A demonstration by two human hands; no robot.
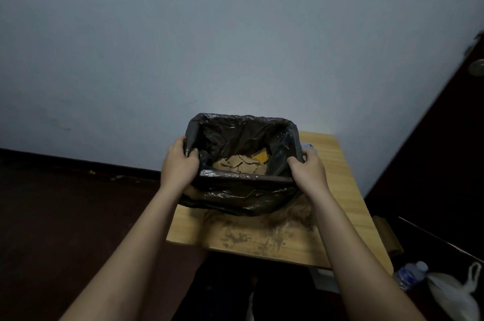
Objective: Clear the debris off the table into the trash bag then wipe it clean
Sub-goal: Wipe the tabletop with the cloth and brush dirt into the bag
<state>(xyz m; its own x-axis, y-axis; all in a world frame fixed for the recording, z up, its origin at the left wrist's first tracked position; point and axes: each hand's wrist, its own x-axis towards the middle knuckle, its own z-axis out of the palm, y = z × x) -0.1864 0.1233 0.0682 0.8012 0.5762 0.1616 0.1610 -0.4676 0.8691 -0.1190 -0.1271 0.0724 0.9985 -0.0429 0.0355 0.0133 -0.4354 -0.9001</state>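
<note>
A black trash bag [243,195] lines a bin that stands on the small wooden table [343,189]. My left hand [180,166] grips the bag's left rim, and my right hand [310,170] grips its right rim. Inside the bag lie torn brown cardboard scraps [239,163] and an orange piece [260,156]. Brown dirt smears [251,235] cover the tabletop in front of the bin. Something pale and bluish [307,147] peeks out behind my right hand; I cannot tell what it is.
The table stands against a pale blue wall [235,45]. A dark door with a knob [477,66] is at the right. On the dark floor at lower right lie a plastic water bottle [410,275] and a white plastic bag [455,294].
</note>
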